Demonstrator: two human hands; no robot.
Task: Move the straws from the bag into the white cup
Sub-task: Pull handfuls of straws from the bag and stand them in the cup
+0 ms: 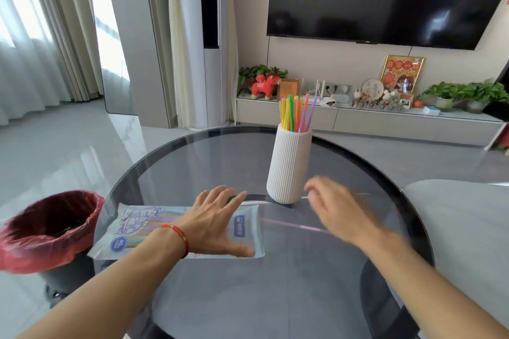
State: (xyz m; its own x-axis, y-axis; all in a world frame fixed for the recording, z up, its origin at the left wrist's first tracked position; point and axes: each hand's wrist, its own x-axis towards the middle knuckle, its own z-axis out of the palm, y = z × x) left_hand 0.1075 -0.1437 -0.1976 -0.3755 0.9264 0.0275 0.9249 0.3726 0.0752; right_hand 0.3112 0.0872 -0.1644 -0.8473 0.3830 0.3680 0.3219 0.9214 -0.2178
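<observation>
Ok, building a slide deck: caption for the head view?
Left hand flat on the straw bag; blurred right hand beside the straw-filled white cup.

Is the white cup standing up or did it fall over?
Standing up. The white cup sits upright on the glass table, with colourful straws poking out of its top.

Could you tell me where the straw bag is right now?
In the head view, the clear printed plastic straw bag lies flat on the round glass table, left of the ribbed white cup, under the left hand.
</observation>
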